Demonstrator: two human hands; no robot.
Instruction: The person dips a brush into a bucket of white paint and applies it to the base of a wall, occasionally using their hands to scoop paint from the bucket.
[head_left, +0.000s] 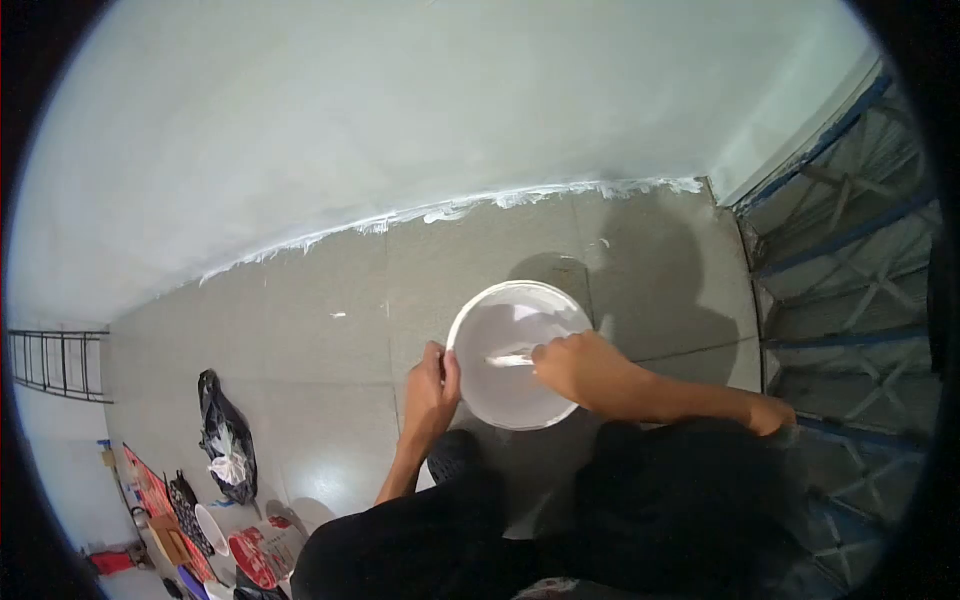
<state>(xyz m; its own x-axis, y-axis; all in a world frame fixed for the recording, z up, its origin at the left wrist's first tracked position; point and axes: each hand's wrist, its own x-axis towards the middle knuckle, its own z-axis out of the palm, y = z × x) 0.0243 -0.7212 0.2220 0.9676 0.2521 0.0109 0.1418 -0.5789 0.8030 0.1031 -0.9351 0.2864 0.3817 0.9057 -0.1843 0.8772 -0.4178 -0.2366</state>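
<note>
A round white bucket [520,285] stands on the floor in front of my knees, its mouth facing up. On its left side, my left hand [434,392] grips the rim, with the thumb and fingers closed over the edge. My right hand [578,368] reaches over the bucket's right side, its fingers wrapped round a slim hand tool [512,360] smeared with white. The tool's end points left inside the bucket. My fingers hide its handle, so I cannot tell its exact kind. Pale material coats the bucket's inner wall.
A white wall [430,110] rises ahead, with white smears along its foot on the tiled floor [330,340]. To the right is a blue-edged metal lattice gate [850,260]. A black plastic bag [228,440], a red-and-white bucket [268,552] and other items lie at the lower left.
</note>
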